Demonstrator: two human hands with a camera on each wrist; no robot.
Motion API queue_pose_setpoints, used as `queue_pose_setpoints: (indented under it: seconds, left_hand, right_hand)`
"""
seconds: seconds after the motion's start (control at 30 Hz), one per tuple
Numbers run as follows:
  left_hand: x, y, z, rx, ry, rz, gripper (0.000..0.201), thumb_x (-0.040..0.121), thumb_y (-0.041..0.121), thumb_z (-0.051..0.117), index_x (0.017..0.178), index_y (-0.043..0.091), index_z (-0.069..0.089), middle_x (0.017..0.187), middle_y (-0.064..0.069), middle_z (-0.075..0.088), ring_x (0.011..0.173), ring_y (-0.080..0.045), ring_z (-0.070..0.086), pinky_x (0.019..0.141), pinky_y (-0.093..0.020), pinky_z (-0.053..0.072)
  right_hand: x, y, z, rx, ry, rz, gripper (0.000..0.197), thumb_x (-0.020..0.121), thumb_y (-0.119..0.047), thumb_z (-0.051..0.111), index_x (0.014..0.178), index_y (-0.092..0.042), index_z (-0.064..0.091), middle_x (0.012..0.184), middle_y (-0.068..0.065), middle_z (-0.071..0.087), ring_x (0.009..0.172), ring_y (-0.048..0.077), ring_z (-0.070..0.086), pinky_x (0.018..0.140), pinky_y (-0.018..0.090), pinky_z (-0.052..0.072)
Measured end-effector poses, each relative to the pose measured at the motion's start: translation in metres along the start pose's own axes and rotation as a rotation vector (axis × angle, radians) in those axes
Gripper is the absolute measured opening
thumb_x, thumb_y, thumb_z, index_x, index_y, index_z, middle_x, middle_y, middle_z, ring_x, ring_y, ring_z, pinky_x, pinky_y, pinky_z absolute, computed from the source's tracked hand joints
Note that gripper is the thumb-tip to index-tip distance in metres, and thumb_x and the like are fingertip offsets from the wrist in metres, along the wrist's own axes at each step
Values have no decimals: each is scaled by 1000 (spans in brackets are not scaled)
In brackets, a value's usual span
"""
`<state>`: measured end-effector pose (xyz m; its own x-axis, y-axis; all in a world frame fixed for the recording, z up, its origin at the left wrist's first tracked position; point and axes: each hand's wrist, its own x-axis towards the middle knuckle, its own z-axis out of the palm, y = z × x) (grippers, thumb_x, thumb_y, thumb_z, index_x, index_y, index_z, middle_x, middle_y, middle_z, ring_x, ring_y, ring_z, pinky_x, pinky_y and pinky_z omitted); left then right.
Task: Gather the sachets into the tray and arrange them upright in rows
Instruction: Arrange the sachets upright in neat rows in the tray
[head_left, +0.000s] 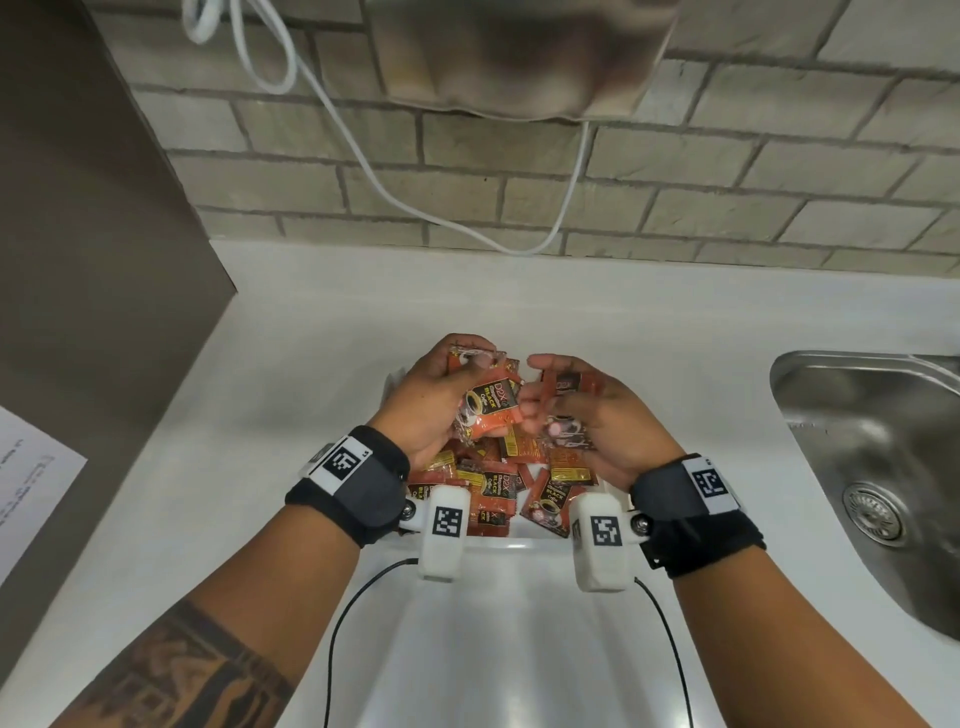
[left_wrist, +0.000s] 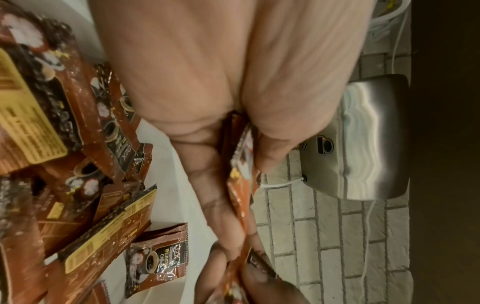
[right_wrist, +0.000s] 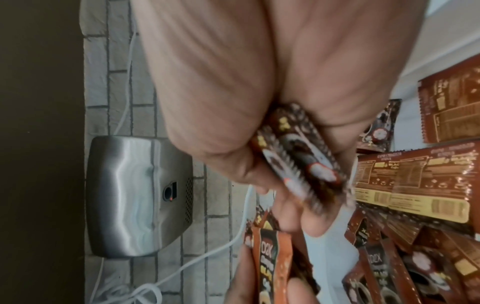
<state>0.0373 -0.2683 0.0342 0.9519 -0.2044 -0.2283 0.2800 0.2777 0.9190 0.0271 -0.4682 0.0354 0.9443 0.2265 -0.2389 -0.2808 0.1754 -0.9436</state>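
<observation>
Red and black coffee sachets lie jumbled in a white tray on the counter, several of them flat and overlapping. My left hand hovers over the tray and grips a small bunch of sachets, printed faces toward me. My right hand is just beside it, fingers curled round another bunch of sachets. In the left wrist view, the gripped sachets sit edge-on between thumb and fingers. The right wrist view shows the serrated ends of its sachets poking out of the palm.
A steel sink is set into the white counter at the right. A brick wall with a hanging white cable and a metal hand dryer stands behind. A paper sheet lies at the left edge.
</observation>
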Motion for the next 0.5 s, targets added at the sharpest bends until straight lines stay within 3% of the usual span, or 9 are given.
queue_pose_setpoints:
  seconds: [0.07,0.17,0.27,0.3,0.4,0.5]
  left_hand:
    - [3,-4,-3,12,47,54,12,103,18,58,115,16,61,123,-18,69,106,-41,70,64,-44,61]
    - [4,-6,-2,79,124,119,13,97,33,66,108,27,67,118,-13,72,111,-38,69,90,-61,56]
    - [5,-8,2,141,129,185,9,101,28,61,109,29,65,114,-5,74,112,-26,70,99,-56,54]
    - [4,-7,3,139,117,189,10,103,24,58,111,27,63,115,-4,74,113,-23,70,94,-52,56]
    - [0,-5,1,113,82,122,15,104,19,56,119,22,59,117,-4,73,100,-27,73,64,-39,61]
    - [-4,-5,0,145,54,90,19,104,16,57,122,21,56,111,-7,69,84,-24,73,62,-38,62]
  right_hand:
    - [0,0,2,40,30,4,41,90,15,51,127,-1,58,104,27,68,92,32,69,79,42,60]
    - [-3,4,16,-64,83,-11,36,92,-6,68,125,-1,56,90,16,68,74,22,66,66,33,55]
    - [-2,9,29,-160,112,-13,49,79,-15,84,120,-8,59,86,8,70,64,14,67,60,26,53]
    - [0,10,30,-158,120,-9,48,77,-12,85,118,-9,59,82,7,70,61,14,67,59,25,52]
    - [4,7,29,-50,194,-23,42,78,-4,82,114,-7,62,84,10,68,61,21,62,56,29,50]
    - [8,3,26,113,246,-51,33,85,4,71,114,-5,60,94,16,67,71,29,63,63,36,52]
